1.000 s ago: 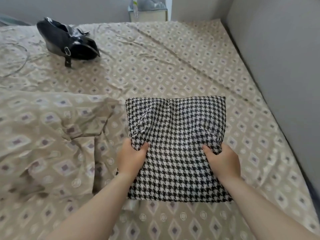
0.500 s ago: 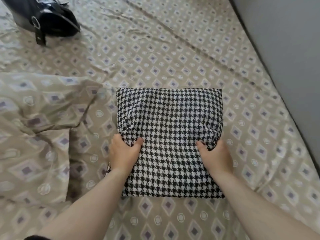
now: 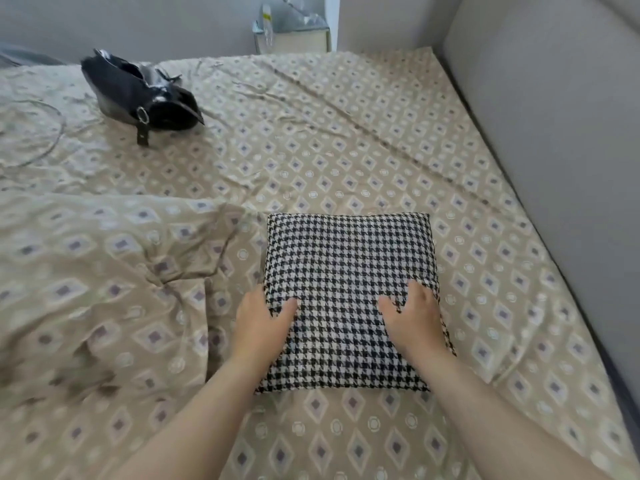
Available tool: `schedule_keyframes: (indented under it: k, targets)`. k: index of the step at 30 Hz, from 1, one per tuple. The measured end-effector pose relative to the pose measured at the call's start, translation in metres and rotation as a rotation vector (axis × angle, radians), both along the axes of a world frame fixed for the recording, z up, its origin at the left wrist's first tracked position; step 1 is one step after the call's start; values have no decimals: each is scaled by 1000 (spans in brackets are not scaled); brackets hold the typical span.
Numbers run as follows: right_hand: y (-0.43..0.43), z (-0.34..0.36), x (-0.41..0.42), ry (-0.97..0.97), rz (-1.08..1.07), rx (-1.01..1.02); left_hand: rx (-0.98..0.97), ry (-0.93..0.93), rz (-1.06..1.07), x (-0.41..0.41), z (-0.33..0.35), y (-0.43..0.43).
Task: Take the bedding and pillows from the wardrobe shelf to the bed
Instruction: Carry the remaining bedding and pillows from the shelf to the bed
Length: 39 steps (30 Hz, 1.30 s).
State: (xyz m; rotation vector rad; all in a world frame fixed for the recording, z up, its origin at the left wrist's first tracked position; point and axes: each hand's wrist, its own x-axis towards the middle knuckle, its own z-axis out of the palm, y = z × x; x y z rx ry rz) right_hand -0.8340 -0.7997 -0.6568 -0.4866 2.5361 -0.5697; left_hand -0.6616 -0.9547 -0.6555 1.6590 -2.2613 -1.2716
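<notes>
The checked pillow (image 3: pixel 346 268) lies flat on the bed (image 3: pixel 346 140). It looks soft and light, best held by its side edges. The left hand (image 3: pixel 261 322) and right hand (image 3: pixel 414 315) rest on it, fingers released.

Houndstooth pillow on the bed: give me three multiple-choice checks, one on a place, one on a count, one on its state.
1. Where is the black handbag relative to the houndstooth pillow?
A) far left on the patterned bed sheet
B) on top of it
C) on the floor
2. How many houndstooth pillows are in view?
A) three
B) one
C) two
3. The pillow is:
A) standing on edge
B) held in the air
C) lying flat on the sheet

Answers: 1 A, the handbag lies beyond the pillow's far left corner. 2 B, only one shows. 3 C, it rests flat, with the left hand and right hand on its near part.
</notes>
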Motion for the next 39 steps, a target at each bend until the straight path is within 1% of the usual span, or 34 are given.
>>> schedule_keyframes:
  k: [5, 10, 12, 15, 18, 20, 23, 28, 31, 37, 39]
  targets:
    - [-26, 91, 50, -56, 111, -125, 8, 114, 7, 50, 85, -4]
    - [-52, 202, 100, 6, 170, -234, -138, 192, 34, 105, 197, -36]
    - [-59, 244, 120, 29, 190, -280, -158, 231, 40, 126, 241, -52]
    - [-62, 300, 153, 41, 226, -366, -143, 304, -16, 158, 303, -67]
    - [-63, 350, 187, 64, 277, -453, -185, 347, -37, 200, 363, -66]
    - [-64, 382, 210, 60, 313, -525, -226, 387, -9, 231, 400, -59]
    - [-69, 419, 243, 44, 389, -625, -320, 433, 70, 278, 443, -43]
    - [-87, 468, 298, -21, 598, -745, -420, 524, 331, 356, 486, -3]
    - [-96, 494, 327, -57, 758, -824, -501, 580, 525, 391, 506, 31]
    - [-81, 518, 379, -153, 1054, -900, -680, 628, 773, 433, 528, 117]
    - [-70, 524, 399, -186, 1159, -916, -731, 603, 854, 448, 532, 149]
